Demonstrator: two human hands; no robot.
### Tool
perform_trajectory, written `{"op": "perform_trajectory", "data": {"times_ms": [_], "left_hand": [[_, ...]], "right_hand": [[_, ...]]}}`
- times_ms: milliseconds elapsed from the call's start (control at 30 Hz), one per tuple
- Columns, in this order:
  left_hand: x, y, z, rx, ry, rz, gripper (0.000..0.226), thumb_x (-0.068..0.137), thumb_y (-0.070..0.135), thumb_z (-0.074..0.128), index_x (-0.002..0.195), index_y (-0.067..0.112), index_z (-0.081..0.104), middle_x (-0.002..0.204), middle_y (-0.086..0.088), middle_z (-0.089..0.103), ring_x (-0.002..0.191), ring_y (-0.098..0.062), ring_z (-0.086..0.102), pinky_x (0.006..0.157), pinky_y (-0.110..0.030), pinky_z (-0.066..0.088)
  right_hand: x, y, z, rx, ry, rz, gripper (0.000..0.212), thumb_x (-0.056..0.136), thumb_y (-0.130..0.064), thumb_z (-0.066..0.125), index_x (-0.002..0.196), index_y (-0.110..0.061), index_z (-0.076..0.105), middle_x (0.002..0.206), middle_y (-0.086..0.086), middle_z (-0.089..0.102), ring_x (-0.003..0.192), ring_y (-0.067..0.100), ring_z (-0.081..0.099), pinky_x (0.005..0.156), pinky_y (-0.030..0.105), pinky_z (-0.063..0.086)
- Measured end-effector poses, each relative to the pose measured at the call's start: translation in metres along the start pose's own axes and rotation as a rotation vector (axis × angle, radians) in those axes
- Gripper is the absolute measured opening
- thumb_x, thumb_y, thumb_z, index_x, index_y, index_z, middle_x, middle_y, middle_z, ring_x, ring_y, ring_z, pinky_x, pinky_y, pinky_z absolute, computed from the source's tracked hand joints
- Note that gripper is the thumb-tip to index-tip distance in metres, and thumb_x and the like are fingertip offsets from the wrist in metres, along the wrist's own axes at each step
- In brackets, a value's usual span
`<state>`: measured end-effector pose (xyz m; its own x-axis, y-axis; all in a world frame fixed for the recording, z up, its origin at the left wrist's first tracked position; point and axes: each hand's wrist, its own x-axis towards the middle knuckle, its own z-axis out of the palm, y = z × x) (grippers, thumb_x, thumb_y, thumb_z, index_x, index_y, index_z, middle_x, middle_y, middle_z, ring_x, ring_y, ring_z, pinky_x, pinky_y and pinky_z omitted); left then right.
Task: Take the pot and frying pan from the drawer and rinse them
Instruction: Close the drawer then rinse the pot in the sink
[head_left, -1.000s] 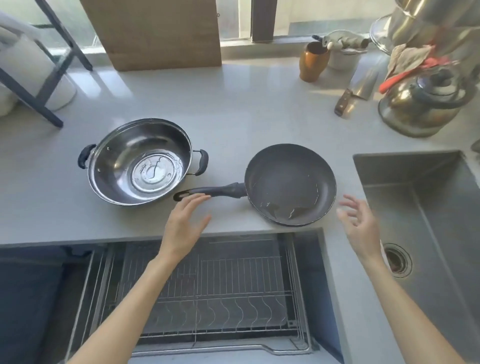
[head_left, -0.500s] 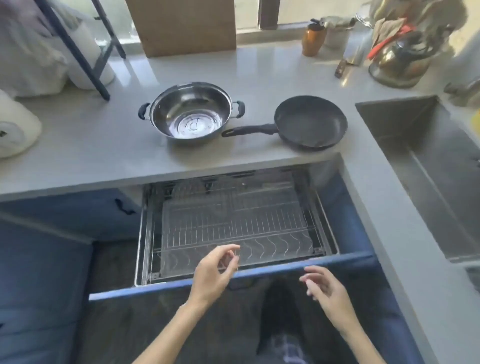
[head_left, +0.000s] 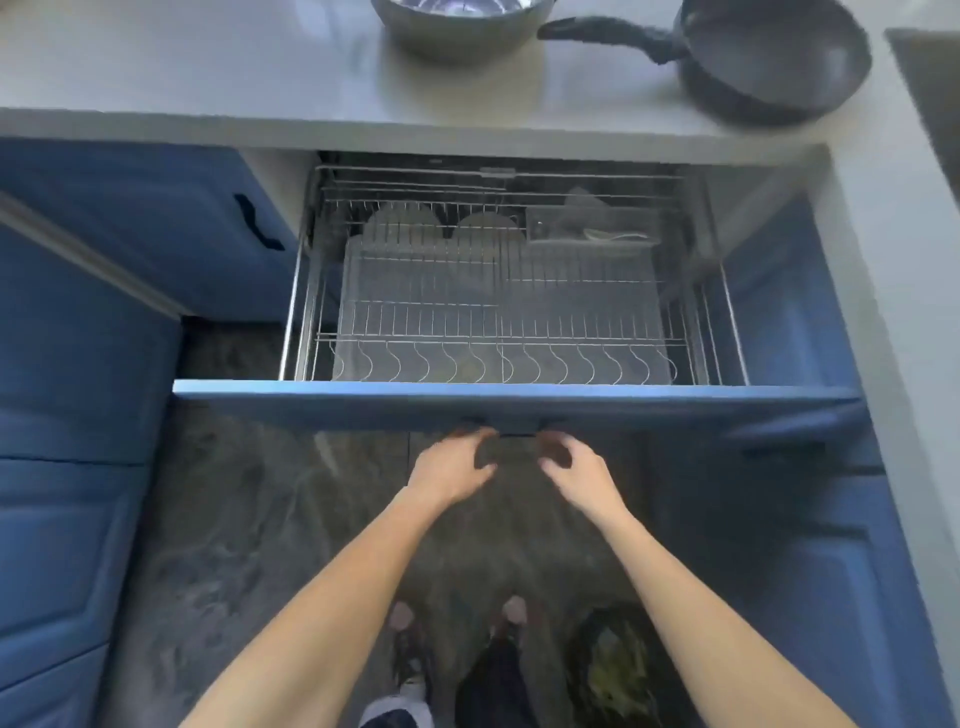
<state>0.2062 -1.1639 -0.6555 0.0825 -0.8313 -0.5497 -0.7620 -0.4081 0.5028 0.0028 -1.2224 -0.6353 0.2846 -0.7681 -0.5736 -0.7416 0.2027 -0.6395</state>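
Note:
The steel pot (head_left: 457, 31) stands on the grey countertop (head_left: 208, 67) at the top edge, its upper part cut off. To its right lies the dark frying pan (head_left: 769, 57), handle pointing left toward the pot. Below the counter the blue drawer (head_left: 363, 397) is pulled out, showing a wire rack (head_left: 498, 322). My left hand (head_left: 449, 467) and my right hand (head_left: 582, 475) hover just below the drawer front, fingers curled toward the small dark handle (head_left: 517, 434) between them. Neither hand holds anything.
Pale plates (head_left: 405, 223) and a clear container (head_left: 587, 228) sit at the back of the rack. Blue cabinet doors (head_left: 78, 364) flank the drawer. A corner of the sink (head_left: 930, 78) shows at the upper right. My feet (head_left: 410, 654) stand on the dark floor.
My view has dropped from the counter to the drawer. Both hands moved down from beside the frying pan to the drawer front and came together at its handle.

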Motion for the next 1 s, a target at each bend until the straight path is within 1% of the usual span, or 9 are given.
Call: {"op": "perform_trajectory", "data": {"times_ms": [100,200,267,333,467,567,633,833,1000], "left_hand": [[0.039,-0.017,0.03,-0.092,0.057,-0.052,0.051,0.092,0.047,0.065,0.14,0.039,0.05,0.143,0.003,0.057,0.129,-0.025,0.055,0.105,-0.04,0.045],[0.058,-0.027,0.052,-0.239,0.116,-0.047,0.039,0.084,0.043,0.072,0.122,0.039,0.063,0.121,0.01,0.071,0.107,-0.019,0.066,0.093,-0.033,0.051],[0.066,-0.032,0.059,-0.395,0.162,-0.06,0.024,0.082,0.028,0.074,0.102,0.04,0.07,0.099,0.012,0.074,0.095,-0.012,0.069,0.088,-0.03,0.051],[0.072,-0.034,0.06,-0.528,0.176,-0.058,0.028,0.081,0.01,0.074,0.093,0.036,0.074,0.088,0.009,0.074,0.082,-0.007,0.066,0.086,-0.03,0.053],[0.085,-0.034,0.043,-0.602,0.147,-0.035,0.022,0.082,0.002,0.078,0.095,0.02,0.08,0.083,0.014,0.074,0.07,0.01,0.063,0.074,-0.008,0.048],[0.107,-0.029,0.025,-0.617,0.161,-0.048,0.017,0.085,0.002,0.078,0.102,0.006,0.08,0.084,0.008,0.074,0.066,0.012,0.061,0.07,-0.005,0.044],[0.125,-0.025,0.01,-0.619,0.172,-0.055,0.017,0.086,0.004,0.079,0.103,0.004,0.08,0.087,0.002,0.074,0.066,0.013,0.061,0.071,-0.005,0.045],[0.196,-0.018,-0.04,-0.622,0.199,-0.014,0.014,0.086,0.005,0.079,0.1,0.007,0.08,0.09,0.001,0.076,0.073,0.009,0.064,0.076,-0.006,0.048],[0.254,-0.013,-0.077,-0.625,0.171,0.009,0.011,0.088,0.009,0.078,0.097,0.016,0.079,0.085,0.014,0.073,0.072,0.014,0.062,0.071,-0.003,0.045]], "right_hand": [[0.052,0.025,0.02,-0.084,-0.002,-0.018,0.042,0.097,-0.018,0.061,0.139,-0.021,0.063,0.137,0.006,0.069,0.127,0.028,0.063,0.101,0.03,0.045],[0.076,0.047,0.029,-0.042,-0.015,-0.101,0.024,0.097,-0.026,0.067,0.12,-0.023,0.071,0.116,0.002,0.076,0.109,0.022,0.069,0.096,0.033,0.049],[0.087,0.055,0.027,-0.006,-0.028,-0.156,0.018,0.094,-0.03,0.072,0.11,-0.022,0.075,0.107,0.0,0.078,0.101,0.018,0.071,0.094,0.032,0.05],[0.096,0.057,0.023,0.009,-0.055,-0.184,0.014,0.092,-0.027,0.075,0.104,-0.021,0.078,0.102,0.001,0.08,0.097,0.017,0.072,0.092,0.032,0.051],[0.114,0.046,0.012,0.068,-0.096,-0.189,0.008,0.089,-0.026,0.079,0.096,-0.023,0.081,0.086,-0.01,0.077,0.082,0.006,0.068,0.083,0.027,0.051],[0.135,0.03,0.001,0.091,-0.113,-0.183,0.006,0.087,-0.027,0.08,0.091,-0.031,0.081,0.08,-0.022,0.075,0.076,-0.009,0.066,0.074,0.011,0.047],[0.152,0.016,-0.007,0.101,-0.113,-0.166,0.01,0.086,-0.024,0.08,0.086,-0.034,0.079,0.079,-0.02,0.075,0.073,-0.014,0.065,0.073,0.008,0.046],[0.218,-0.028,-0.031,0.095,-0.044,-0.188,0.017,0.085,-0.014,0.08,0.083,-0.03,0.078,0.089,-0.003,0.08,0.074,-0.001,0.064,0.075,0.008,0.046],[0.268,-0.06,-0.046,0.043,0.033,-0.179,0.01,0.089,-0.019,0.078,0.088,-0.029,0.074,0.087,-0.008,0.075,0.076,0.003,0.063,0.073,0.01,0.044]]}}
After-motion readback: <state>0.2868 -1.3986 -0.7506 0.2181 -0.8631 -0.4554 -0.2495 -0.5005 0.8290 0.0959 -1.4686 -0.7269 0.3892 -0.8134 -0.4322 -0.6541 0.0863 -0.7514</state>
